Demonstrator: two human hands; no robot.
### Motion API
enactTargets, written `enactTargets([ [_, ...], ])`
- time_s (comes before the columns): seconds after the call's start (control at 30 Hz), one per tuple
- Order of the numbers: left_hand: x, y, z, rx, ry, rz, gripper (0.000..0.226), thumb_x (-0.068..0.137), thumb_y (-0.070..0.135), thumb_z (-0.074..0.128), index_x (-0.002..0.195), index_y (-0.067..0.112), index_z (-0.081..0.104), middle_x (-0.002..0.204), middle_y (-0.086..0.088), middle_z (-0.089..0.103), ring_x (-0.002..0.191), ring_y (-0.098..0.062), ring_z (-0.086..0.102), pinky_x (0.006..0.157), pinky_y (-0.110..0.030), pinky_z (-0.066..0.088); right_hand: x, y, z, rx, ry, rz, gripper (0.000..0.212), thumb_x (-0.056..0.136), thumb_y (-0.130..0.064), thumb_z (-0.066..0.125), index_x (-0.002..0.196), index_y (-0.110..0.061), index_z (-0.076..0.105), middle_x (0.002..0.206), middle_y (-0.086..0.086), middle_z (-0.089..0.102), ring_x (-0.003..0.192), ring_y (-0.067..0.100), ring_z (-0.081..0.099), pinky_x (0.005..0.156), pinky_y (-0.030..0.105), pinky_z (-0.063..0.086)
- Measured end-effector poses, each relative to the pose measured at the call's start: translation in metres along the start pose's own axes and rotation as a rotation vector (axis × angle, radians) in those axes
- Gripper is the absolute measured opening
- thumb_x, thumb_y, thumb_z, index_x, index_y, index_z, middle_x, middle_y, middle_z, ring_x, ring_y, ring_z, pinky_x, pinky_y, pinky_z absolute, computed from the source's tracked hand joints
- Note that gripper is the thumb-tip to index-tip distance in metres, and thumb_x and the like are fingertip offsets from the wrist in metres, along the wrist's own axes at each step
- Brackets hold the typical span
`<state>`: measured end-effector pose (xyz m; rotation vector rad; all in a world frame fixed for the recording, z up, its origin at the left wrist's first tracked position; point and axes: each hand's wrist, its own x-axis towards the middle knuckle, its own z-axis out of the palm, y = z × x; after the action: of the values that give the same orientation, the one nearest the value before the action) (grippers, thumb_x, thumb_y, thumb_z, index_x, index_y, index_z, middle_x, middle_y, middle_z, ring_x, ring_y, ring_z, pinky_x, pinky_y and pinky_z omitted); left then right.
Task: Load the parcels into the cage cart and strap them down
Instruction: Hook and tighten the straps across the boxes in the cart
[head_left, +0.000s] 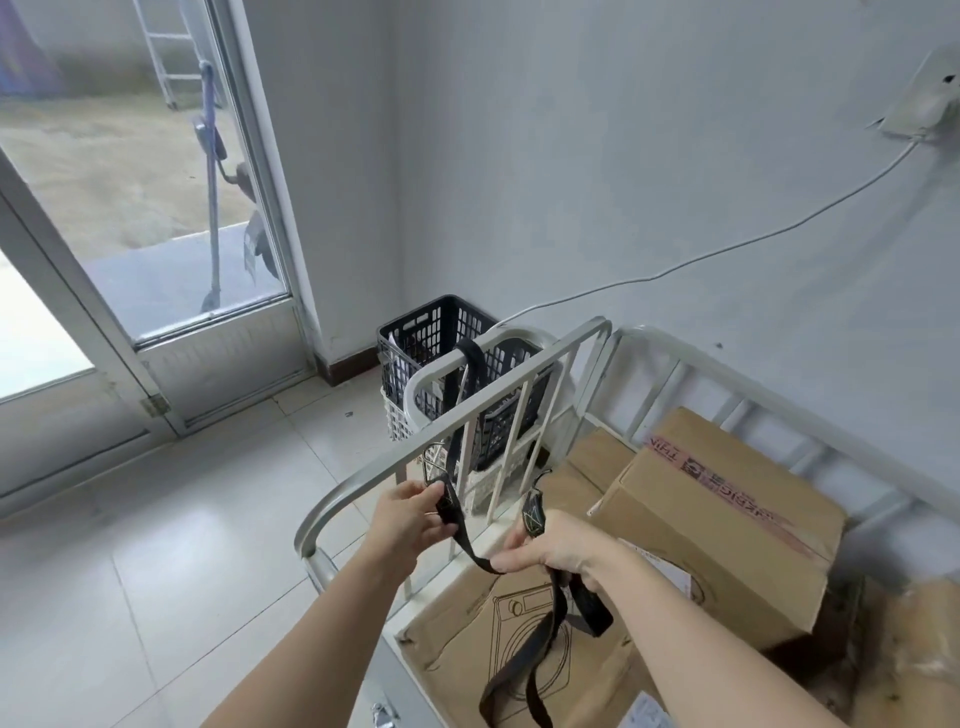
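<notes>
Seen from the head, looking down: two bare forearms reach into a white metal cage cart (374, 470) on a pale tiled floor (156, 519).

The left hand (415, 512) is at the cart's left side rail, its fingers pinching a black webbing strap (467, 545). The right hand (550, 545) is just inside that rail, its fingers curled around the same strap, with a stitched end standing up above the knuckles. From the left hand the strap rises behind the rail's bars and drapes over a curved white bar at the cart's far left corner. From the right hand its loose length hangs in a loop over the parcels below.

Brown cardboard parcels lie inside the cart:
- A flat box printed with a line drawing of a front-loading washing machine (519, 634) is at the near left edge, under the hands.
- A larger box sealed with red printed tape (727, 519) is tilted toward the right side. The tape seems to read "THIN", and the rest is too blurred to make out.
- A plain box (597, 462) sits partly behind it.
- The white shipping labels (670, 569) carry text too small to read.

Beyond the cart, a black slotted plastic crate (441, 332) is stacked on a white basket (395, 421) in the room's corner. A white cable (727, 249) runs along the grey wall. A glass door (156, 208) stands at left.
</notes>
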<state>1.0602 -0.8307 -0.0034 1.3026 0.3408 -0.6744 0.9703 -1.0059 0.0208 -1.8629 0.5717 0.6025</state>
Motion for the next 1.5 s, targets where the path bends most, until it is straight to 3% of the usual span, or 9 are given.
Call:
enactTargets([
  [0.1,0.017,-0.015,-0.011,-0.009,0.119,-0.122,0.010,0.095,0.005,0.057,0.091,0.003,0.048,0.081,-0.022,0.061,0.062,-0.032,0.065,0.038,-0.026,0.052,0.010,0.005,0.009,-0.095,0.061,-0.025,0.013,0.071,-0.010,0.079,0.077,-0.012,0.068,0.067,-0.006,0.062,0.066,0.006,0.054,0.061,0.011,0.043],
  [0.23,0.040,-0.034,-0.025,-0.044,0.197,-0.286,0.014,0.101,0.011,0.044,0.094,0.002,0.052,0.074,-0.013,0.062,0.059,-0.025,0.058,0.034,-0.019,0.043,0.024,0.004,0.016,-0.144,0.015,0.030,0.018,0.076,-0.028,0.080,0.085,-0.014,0.072,0.072,-0.008,0.064,0.064,0.004,0.055,0.062,0.019,0.043],
  [0.37,0.063,-0.047,-0.032,-0.049,0.150,-0.375,0.034,0.097,0.028,0.056,0.071,0.008,0.048,0.063,-0.009,0.043,0.054,-0.020,0.043,0.048,-0.027,0.035,0.037,0.007,0.021,-0.108,-0.012,0.089,0.017,0.081,-0.023,0.075,0.069,-0.024,0.064,0.063,-0.004,0.057,0.053,0.010,0.045,0.047,0.021,0.029],
  [0.6,0.070,-0.049,-0.021,0.182,0.039,-0.439,0.017,0.099,0.025,0.050,0.092,0.012,0.057,0.066,0.000,0.048,0.059,-0.015,0.045,0.057,-0.026,0.035,0.047,0.014,0.020,0.056,0.060,0.042,0.008,0.092,-0.023,0.062,0.091,-0.016,0.062,0.085,0.002,0.059,0.068,0.013,0.051,0.049,0.018,0.039],
  [0.73,0.065,-0.051,-0.009,0.128,0.039,-0.435,0.013,0.100,0.019,0.045,0.099,0.010,0.054,0.072,-0.004,0.045,0.059,-0.018,0.042,0.061,-0.033,0.046,0.059,0.012,0.020,0.088,0.128,0.031,0.038,0.101,-0.045,0.042,0.102,-0.017,0.069,0.104,-0.006,0.064,0.082,0.005,0.054,0.060,0.018,0.037],
  [0.87,0.061,-0.066,-0.008,0.083,0.116,-0.457,0.022,0.101,0.013,0.034,0.116,0.017,0.050,0.086,-0.011,0.051,0.067,-0.026,0.052,0.059,-0.035,0.048,0.079,0.009,0.032,0.039,0.154,-0.018,0.041,0.105,-0.032,0.034,0.098,-0.013,0.070,0.098,-0.008,0.064,0.099,0.010,0.056,0.077,0.023,0.040],
  [1.07,0.051,-0.077,-0.023,-0.063,0.285,-0.358,0.051,0.092,-0.007,0.027,0.124,0.020,0.056,0.081,-0.011,0.047,0.062,-0.021,0.041,0.058,-0.031,0.039,0.110,-0.007,0.064,-0.038,0.025,-0.065,0.040,0.105,-0.029,0.034,0.099,-0.005,0.064,0.066,-0.001,0.063,0.071,0.014,0.057,0.067,0.026,0.041],
  [1.33,0.054,-0.057,-0.033,-0.268,0.278,-0.300,0.018,0.092,0.019,0.057,0.075,0.012,0.059,0.057,-0.003,0.045,0.049,-0.014,0.038,0.047,-0.025,0.031,0.149,-0.020,0.091,0.178,-0.236,0.031,0.029,0.105,-0.015,0.032,0.086,-0.014,0.055,0.071,0.005,0.058,0.061,0.015,0.052,0.051,0.025,0.037],
  [1.5,0.076,-0.059,-0.035,-0.388,0.344,-0.300,0.003,0.094,0.007,0.056,0.093,0.005,0.058,0.060,-0.006,0.040,0.039,-0.015,0.038,0.037,-0.019,0.036,0.160,-0.023,0.091,0.151,-0.293,0.072,0.025,0.102,-0.005,0.039,0.084,-0.010,0.056,0.077,0.011,0.064,0.061,0.017,0.059,0.055,0.023,0.049],
])
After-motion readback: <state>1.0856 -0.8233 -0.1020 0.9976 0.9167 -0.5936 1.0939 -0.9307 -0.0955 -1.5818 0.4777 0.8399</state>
